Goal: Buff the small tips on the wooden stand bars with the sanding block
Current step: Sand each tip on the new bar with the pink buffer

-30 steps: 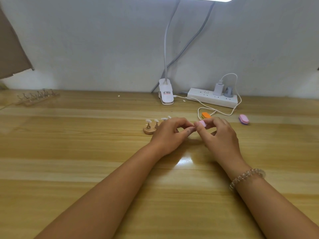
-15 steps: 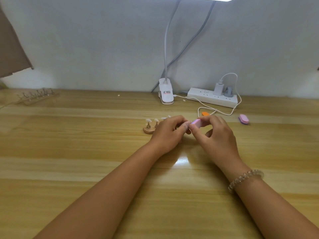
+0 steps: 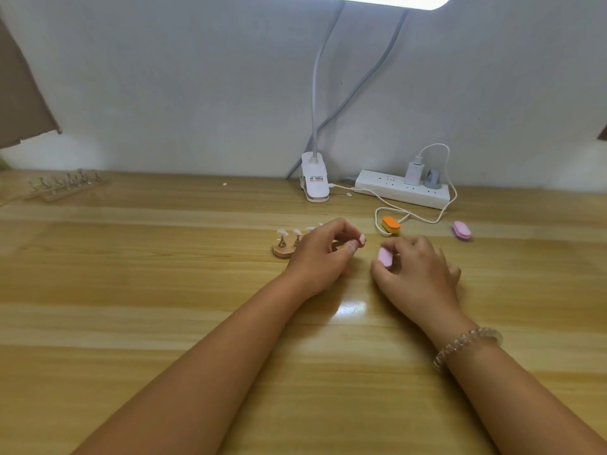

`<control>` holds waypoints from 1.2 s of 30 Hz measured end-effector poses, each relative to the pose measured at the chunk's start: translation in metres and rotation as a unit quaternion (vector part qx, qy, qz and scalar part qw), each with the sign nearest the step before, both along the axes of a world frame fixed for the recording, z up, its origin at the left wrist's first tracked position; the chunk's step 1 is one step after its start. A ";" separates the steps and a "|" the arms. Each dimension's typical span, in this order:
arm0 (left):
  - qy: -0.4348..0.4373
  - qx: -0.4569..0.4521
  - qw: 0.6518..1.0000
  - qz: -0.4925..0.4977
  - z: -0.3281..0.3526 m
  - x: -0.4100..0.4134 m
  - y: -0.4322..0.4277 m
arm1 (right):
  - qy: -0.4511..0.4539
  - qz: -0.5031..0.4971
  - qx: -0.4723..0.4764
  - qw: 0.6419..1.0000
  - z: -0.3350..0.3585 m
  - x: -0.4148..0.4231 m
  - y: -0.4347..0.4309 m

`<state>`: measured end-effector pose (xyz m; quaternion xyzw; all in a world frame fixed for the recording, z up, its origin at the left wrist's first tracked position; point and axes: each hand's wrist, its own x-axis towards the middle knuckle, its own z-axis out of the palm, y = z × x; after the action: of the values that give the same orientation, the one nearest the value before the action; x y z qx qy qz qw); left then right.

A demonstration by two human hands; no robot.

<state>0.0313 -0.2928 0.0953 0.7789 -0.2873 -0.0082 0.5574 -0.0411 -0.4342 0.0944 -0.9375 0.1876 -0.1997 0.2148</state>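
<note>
Small tip [image 3: 362, 239]: was pinched by the left hand [image 3: 320, 254], at the right end of the wooden stand bar [image 3: 283, 250]. Sanding block [image 3: 385, 256], pink: was gripped in the right hand [image 3: 417, 274], near the tip, not touching. Progress: seemingly mid-task; whether the remaining tips [image 3: 281, 232] were buffed, untellable.

Sanding block [image 3: 385, 257] now off tip [image 3: 362, 239]

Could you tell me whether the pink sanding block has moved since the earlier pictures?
Yes. The pink sanding block has come back toward the person, farther from the orange block.
</note>
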 end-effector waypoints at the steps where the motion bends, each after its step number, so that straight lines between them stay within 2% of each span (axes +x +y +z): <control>1: -0.001 -0.002 1.000 0.001 0.000 0.000 0.000 | -0.006 0.008 0.000 1.000 0.001 -0.001 0.002; 6: -0.017 0.003 1.000 0.000 -0.003 0.002 0.000 | -0.132 0.079 0.009 0.988 0.007 -0.005 0.010; 13: -0.089 0.034 0.995 0.013 -0.005 -0.001 -0.001 | -0.195 0.109 0.014 0.975 0.012 -0.009 0.013; 17: -0.082 0.013 0.996 0.014 -0.003 0.000 0.000 | -0.199 0.131 0.030 0.971 0.013 -0.011 0.016; 19: -0.099 0.030 0.994 0.022 -0.002 -0.001 0.001 | -0.201 0.134 0.032 0.970 0.013 -0.011 0.016; 23: -0.199 0.074 0.976 0.057 -0.002 -0.009 -0.002 | -0.212 0.125 0.038 0.968 0.014 -0.012 0.015; 26: -0.310 0.087 0.939 0.124 0.007 -0.006 0.003 | -0.215 0.127 0.027 0.968 0.014 -0.012 0.015; 28: -0.346 0.120 0.917 0.160 0.016 0.003 0.013 | -0.212 0.123 0.025 0.969 0.013 -0.011 0.014; 30: -0.295 0.195 0.921 0.166 0.024 0.015 0.027 | -0.206 0.121 0.024 0.971 0.013 -0.011 0.014; 33: -0.146 0.308 0.931 0.126 0.024 0.032 0.052 | -0.191 0.122 0.019 0.974 0.012 -0.010 0.014; 36: -0.077 0.342 0.933 0.089 0.023 0.039 0.062 | -0.177 0.126 0.013 0.976 0.012 -0.011 0.015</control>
<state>0.0702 -0.2310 0.1179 0.9428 -0.2388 0.0032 0.2325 -0.0524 -0.4190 0.1066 -0.9004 0.0299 -0.3318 0.2799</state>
